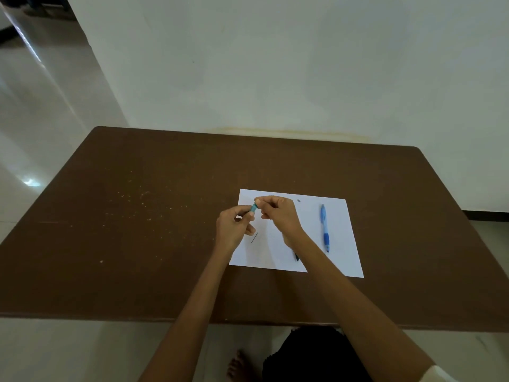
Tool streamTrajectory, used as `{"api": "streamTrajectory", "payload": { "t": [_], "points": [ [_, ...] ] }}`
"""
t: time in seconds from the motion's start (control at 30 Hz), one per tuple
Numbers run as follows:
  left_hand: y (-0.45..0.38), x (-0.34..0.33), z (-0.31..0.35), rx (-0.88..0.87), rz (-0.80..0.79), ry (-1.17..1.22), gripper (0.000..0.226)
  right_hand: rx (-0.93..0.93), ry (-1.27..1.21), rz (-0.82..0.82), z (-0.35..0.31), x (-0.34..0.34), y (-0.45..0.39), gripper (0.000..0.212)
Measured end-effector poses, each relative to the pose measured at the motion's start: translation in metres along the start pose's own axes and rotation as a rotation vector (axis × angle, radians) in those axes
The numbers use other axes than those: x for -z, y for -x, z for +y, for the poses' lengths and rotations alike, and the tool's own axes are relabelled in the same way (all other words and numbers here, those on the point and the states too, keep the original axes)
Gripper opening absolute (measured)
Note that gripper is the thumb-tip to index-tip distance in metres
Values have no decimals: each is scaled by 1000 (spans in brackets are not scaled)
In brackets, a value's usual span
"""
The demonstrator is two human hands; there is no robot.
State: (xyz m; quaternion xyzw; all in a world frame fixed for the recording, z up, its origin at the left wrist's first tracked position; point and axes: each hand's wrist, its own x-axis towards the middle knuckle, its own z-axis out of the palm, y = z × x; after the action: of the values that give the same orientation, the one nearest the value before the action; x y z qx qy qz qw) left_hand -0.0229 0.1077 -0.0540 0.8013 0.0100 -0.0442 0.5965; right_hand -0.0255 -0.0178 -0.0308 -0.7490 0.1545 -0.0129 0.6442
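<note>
Over a white sheet of paper (338, 260), my left hand (234, 227) and my right hand (278, 216) meet on a small teal pen part (253, 207). My left hand's fingers curl round its lower end and my right hand's fingertips pinch its upper end. A whole blue pen (324, 228) lies on the paper to the right, tip toward me. Near my left hand a thin dark refill-like stick (254, 237) rests on the paper. A dark pen tip (296, 256) pokes out from under my right wrist. A tiny dark piece (298, 201) lies near the paper's far edge.
The paper lies on a brown table (137, 244) whose left half carries scattered light specks. A pale wall stands right behind the table's far edge. Tiled floor shows to the left, and my foot and dark clothing show below the near edge.
</note>
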Motion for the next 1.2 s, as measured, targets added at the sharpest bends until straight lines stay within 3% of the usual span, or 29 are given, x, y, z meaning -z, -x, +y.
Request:
{"api": "streamTrajectory", "payload": {
  "t": [0.2,0.3,0.43,0.5,0.6,0.73,0.8,1.07,1.2],
  "points": [
    [0,6,-10,26,-24,112,13,-44,-97,-31,10,-11,4,5],
    [-7,8,-13,58,-53,124,14,-64,-72,-58,9,-11,-6,13],
    [-16,15,-21,-32,-38,-206,27,-137,36,-13,9,-16,-26,14],
    [-16,24,-25,-133,-18,-339,23,-113,181,23,11,-19,-38,14],
    [-13,35,-30,-299,-164,-461,15,-86,318,-6,15,-25,-49,16],
    [-11,35,-32,-340,-482,-651,24,-93,324,-12,18,-29,-53,18],
    [-16,32,-29,-354,-561,-724,30,-82,350,-8,18,-29,-54,18],
    [-33,22,-17,-383,-651,-846,32,-36,363,-30,17,-23,-47,21],
    [-36,22,-19,-436,-672,-874,27,-31,277,78,25,-8,-27,24]
  ]
}}
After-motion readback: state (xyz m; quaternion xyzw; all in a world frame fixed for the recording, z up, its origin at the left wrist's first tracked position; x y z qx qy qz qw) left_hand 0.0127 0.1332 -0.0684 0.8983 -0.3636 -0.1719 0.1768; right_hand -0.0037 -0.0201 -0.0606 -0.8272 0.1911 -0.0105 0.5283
